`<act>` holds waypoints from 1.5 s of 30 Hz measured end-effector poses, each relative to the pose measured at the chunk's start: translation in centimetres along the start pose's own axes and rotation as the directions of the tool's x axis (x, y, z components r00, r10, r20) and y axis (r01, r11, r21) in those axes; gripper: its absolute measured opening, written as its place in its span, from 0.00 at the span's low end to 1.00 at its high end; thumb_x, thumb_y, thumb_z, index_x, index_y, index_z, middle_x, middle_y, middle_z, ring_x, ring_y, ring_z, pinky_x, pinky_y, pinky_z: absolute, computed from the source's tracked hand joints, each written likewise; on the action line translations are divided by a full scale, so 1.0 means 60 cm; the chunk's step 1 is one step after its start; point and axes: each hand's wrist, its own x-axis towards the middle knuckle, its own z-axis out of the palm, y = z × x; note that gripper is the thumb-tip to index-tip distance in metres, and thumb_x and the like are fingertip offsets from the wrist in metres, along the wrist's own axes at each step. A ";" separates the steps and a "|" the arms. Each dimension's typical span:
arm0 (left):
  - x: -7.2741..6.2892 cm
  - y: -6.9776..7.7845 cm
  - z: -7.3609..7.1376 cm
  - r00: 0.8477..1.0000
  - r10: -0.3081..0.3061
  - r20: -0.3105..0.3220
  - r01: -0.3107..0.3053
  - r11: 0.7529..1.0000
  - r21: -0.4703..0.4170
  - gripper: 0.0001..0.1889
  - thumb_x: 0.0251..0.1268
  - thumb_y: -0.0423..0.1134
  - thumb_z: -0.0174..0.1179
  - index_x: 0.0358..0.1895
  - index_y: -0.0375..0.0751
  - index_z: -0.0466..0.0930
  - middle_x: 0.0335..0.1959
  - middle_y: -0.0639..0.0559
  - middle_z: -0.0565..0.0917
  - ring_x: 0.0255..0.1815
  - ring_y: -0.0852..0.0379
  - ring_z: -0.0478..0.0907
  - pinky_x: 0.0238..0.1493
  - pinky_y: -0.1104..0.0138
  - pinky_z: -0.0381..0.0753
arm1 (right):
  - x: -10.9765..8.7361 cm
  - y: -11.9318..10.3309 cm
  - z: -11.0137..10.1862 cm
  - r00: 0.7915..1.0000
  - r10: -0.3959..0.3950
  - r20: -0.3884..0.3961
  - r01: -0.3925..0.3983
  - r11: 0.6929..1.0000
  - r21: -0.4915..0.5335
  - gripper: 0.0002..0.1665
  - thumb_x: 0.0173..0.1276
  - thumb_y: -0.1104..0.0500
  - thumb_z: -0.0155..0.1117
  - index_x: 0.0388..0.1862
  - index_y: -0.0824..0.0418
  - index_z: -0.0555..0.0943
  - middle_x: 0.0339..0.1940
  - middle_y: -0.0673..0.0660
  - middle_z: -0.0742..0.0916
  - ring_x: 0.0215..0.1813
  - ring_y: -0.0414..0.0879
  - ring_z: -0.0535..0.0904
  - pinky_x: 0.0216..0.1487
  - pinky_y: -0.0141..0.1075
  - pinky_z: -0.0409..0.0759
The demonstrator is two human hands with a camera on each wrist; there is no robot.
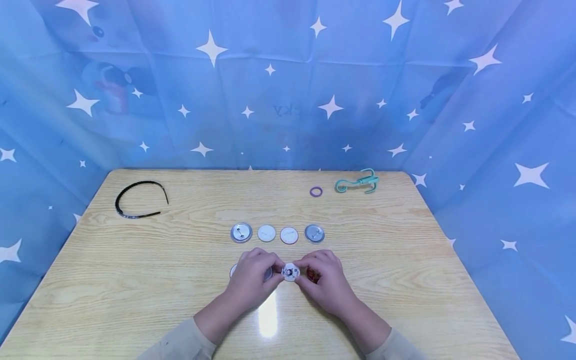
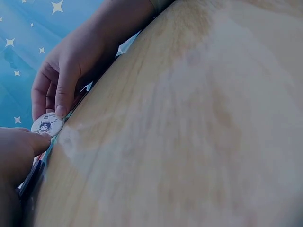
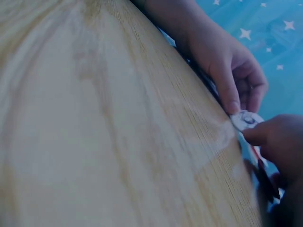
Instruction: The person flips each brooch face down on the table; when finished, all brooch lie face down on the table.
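Note:
Both hands hold one small round white button badge (image 1: pixel 290 272) with a dark cartoon figure on its face. The left hand (image 1: pixel 255 276) pinches its left edge between thumb and fingers, and the right hand (image 1: pixel 327 281) pinches the right edge. In the left wrist view the badge (image 2: pixel 47 125) is tilted, its printed face showing. Under the left hand, a grey badge (image 1: pixel 268 273) and a white-edged badge (image 1: pixel 232 270) are mostly covered. A red badge (image 1: pixel 312 274) peeks out beside the right fingers.
Beyond the hands lies a row of badges, pin backs up: a silver one (image 1: pixel 241 232), two white ones (image 1: pixel 267 233) (image 1: pixel 289 235) and another silver one (image 1: pixel 314 233). Farther back are a black headband (image 1: pixel 130 216), a purple ring (image 1: pixel 316 192) and a teal hair claw (image 1: pixel 358 182).

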 end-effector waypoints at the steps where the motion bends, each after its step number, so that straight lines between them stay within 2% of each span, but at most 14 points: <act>1: 0.000 0.000 0.000 1.000 0.003 -0.004 -0.003 1.000 -0.001 0.12 0.59 0.41 0.80 0.42 0.55 0.87 0.40 0.70 0.88 0.47 0.62 0.79 0.56 0.55 0.75 | 0.000 0.000 0.000 1.000 -0.002 -0.003 0.002 1.000 0.001 0.20 0.57 0.62 0.86 0.48 0.47 0.91 0.46 0.41 0.90 0.54 0.44 0.77 0.58 0.51 0.69; 7: 0.000 0.000 0.001 1.000 0.011 -0.025 -0.011 1.000 -0.008 0.11 0.60 0.40 0.80 0.40 0.56 0.86 0.40 0.70 0.88 0.47 0.63 0.80 0.54 0.57 0.76 | 0.003 0.000 -0.002 1.000 -0.021 -0.017 0.021 1.000 0.012 0.20 0.56 0.63 0.86 0.47 0.48 0.92 0.44 0.39 0.90 0.53 0.44 0.79 0.57 0.49 0.71; 14: -0.002 -0.003 0.004 0.998 0.032 -0.046 -0.033 0.999 -0.008 0.10 0.62 0.40 0.78 0.39 0.58 0.86 0.39 0.71 0.87 0.44 0.64 0.79 0.51 0.59 0.76 | 0.005 -0.001 -0.004 0.997 -0.068 -0.044 0.070 0.997 0.045 0.18 0.55 0.66 0.86 0.42 0.50 0.93 0.36 0.39 0.89 0.45 0.42 0.79 0.52 0.42 0.73; 19: -0.001 -0.005 0.006 0.995 0.079 -0.069 -0.078 0.997 0.012 0.09 0.60 0.38 0.78 0.36 0.56 0.87 0.38 0.71 0.88 0.42 0.64 0.80 0.47 0.60 0.75 | 0.005 -0.002 -0.003 0.993 -0.099 -0.057 0.102 0.993 0.062 0.17 0.55 0.69 0.85 0.38 0.49 0.93 0.38 0.39 0.90 0.46 0.43 0.80 0.52 0.43 0.74; 23: -0.002 -0.006 0.006 0.994 0.082 -0.069 -0.081 0.997 0.010 0.07 0.61 0.38 0.76 0.36 0.57 0.88 0.36 0.71 0.87 0.41 0.64 0.79 0.45 0.61 0.74 | 0.005 -0.002 -0.002 0.992 -0.111 -0.066 0.115 0.992 0.058 0.18 0.55 0.70 0.85 0.38 0.49 0.93 0.38 0.39 0.90 0.45 0.43 0.81 0.51 0.43 0.74; 34: 0.001 0.000 0.001 0.998 0.057 -0.019 -0.057 0.998 0.011 0.08 0.62 0.46 0.79 0.38 0.59 0.88 0.40 0.71 0.88 0.48 0.62 0.79 0.53 0.58 0.76 | 0.004 0.004 -0.001 0.998 -0.065 -0.014 0.065 0.998 0.005 0.12 0.56 0.60 0.87 0.36 0.49 0.93 0.43 0.41 0.91 0.53 0.46 0.80 0.57 0.48 0.74; 45: 0.001 0.001 -0.001 0.997 0.082 -0.006 -0.082 0.997 0.002 0.08 0.60 0.42 0.78 0.36 0.59 0.87 0.42 0.69 0.89 0.49 0.61 0.79 0.52 0.57 0.75 | 0.004 -0.001 -0.002 0.999 -0.042 0.028 0.043 0.998 -0.040 0.13 0.54 0.62 0.86 0.38 0.51 0.92 0.46 0.47 0.91 0.56 0.49 0.80 0.61 0.56 0.72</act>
